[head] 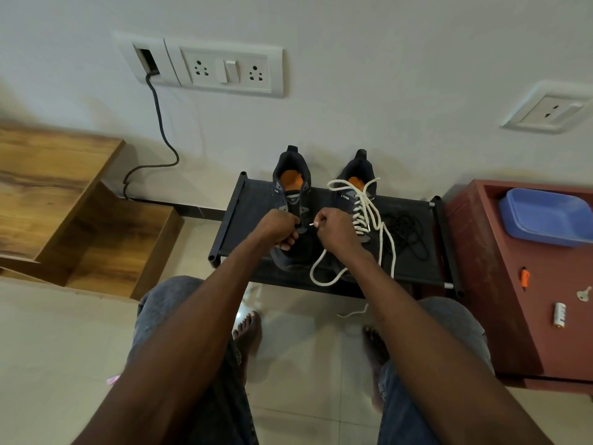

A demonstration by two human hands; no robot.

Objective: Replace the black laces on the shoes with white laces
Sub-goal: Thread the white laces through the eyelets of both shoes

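Just beside the laced shoe (359,203), both hands on the unlaced shoe (293,200).

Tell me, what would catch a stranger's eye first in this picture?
Probably the two dark shoes on the low black rack by the wall: the right shoe is already threaded with a white lace, its ends trailing off the front, while the left shoe shows no lace. Over the left shoe the right hand pinches a white lace tip and the left hand grips the shoe. A loose black lace lies on the rack's right side.
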